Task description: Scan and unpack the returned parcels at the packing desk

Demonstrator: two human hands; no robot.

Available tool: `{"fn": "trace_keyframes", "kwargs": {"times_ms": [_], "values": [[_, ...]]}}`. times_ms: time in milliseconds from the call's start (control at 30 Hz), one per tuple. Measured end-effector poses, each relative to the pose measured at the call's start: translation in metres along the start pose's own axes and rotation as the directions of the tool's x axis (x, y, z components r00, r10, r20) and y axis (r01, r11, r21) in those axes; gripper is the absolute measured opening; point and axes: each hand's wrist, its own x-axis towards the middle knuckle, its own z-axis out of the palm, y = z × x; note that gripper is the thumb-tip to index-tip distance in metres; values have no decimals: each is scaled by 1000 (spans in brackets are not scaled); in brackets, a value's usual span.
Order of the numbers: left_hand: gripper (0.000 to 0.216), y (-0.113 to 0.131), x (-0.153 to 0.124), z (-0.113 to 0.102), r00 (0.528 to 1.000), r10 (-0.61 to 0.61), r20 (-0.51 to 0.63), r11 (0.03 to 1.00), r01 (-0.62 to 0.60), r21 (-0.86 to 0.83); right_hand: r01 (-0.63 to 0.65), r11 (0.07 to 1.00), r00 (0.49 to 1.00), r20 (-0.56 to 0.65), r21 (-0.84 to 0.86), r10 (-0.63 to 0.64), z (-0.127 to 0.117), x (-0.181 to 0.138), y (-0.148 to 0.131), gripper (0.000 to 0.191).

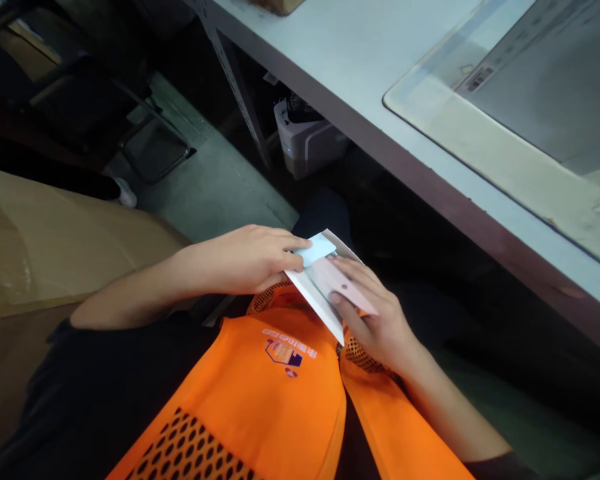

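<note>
Clearly, the head view, the only one I have, puts the work at the centre of the frame, over an orange vest (290, 417). I read the left hand (255, 259) as a narrow grip, its fingertips closed on a light blue card (319, 248) at the upper end of an open white packet (317, 304). I have the right hand (377, 317) just beside it, towards the lower right, its grip also narrow, with the thumb against a pale pink slip (354, 293) that bears a dark dot; how its fingers sit behind, I cannot tell.

Across the upper right I see the pale tabletop (340, 57), well apart from both hands; a cardboard box (75, 233) fills the left edge.

As I judge it, nothing supports the packet except the hands, so a loosened pinch could drop the card into the dark gap beyond. Squeezing too hard could crease the thin slip, and a tilted packet could spill it.
</note>
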Motion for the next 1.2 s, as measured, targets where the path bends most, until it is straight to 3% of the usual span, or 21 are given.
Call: {"fn": "trace_keyframes", "kwargs": {"times_ms": [200, 333, 533, 700, 867, 1033, 1100, 1200], "values": [[19, -2, 1, 1, 1000, 11, -10, 1000, -11, -5, -57, 997, 992, 106, -50, 62, -1, 0, 3, 21], [20, -3, 2, 1, 999, 47, -2, 999, -47, 26, -96, 994, 966, 235, -48, 105, -11, 1, -3, 34], [15, 0, 4, -1, 994, 101, 37, 995, -102, 21, -99, 994, 905, 412, -42, 107, -17, -4, -7, 34], [12, 1, 3, -2, 997, 70, 42, 997, -71, 9, -92, 996, 895, 439, 1, 83, -17, -10, -2, 46], [12, -1, 3, -6, 995, 45, 87, 999, -45, 1, -178, 980, 910, 395, 92, 128, -18, -9, -2, 63], [33, 4, 15, -6, 989, 87, 123, 994, -78, -81, -208, 977, 810, 567, 35, 153, -18, -2, -8, 79], [31, 7, 21, -3, 981, 106, 166, 993, -94, -76, -213, 977, 794, 587, 23, 159, -19, 0, -8, 79], [23, 9, 27, 0, 972, 100, 214, 995, -98, -20, -216, 975, 835, 527, 50, 158, -19, -1, -3, 81]]}}
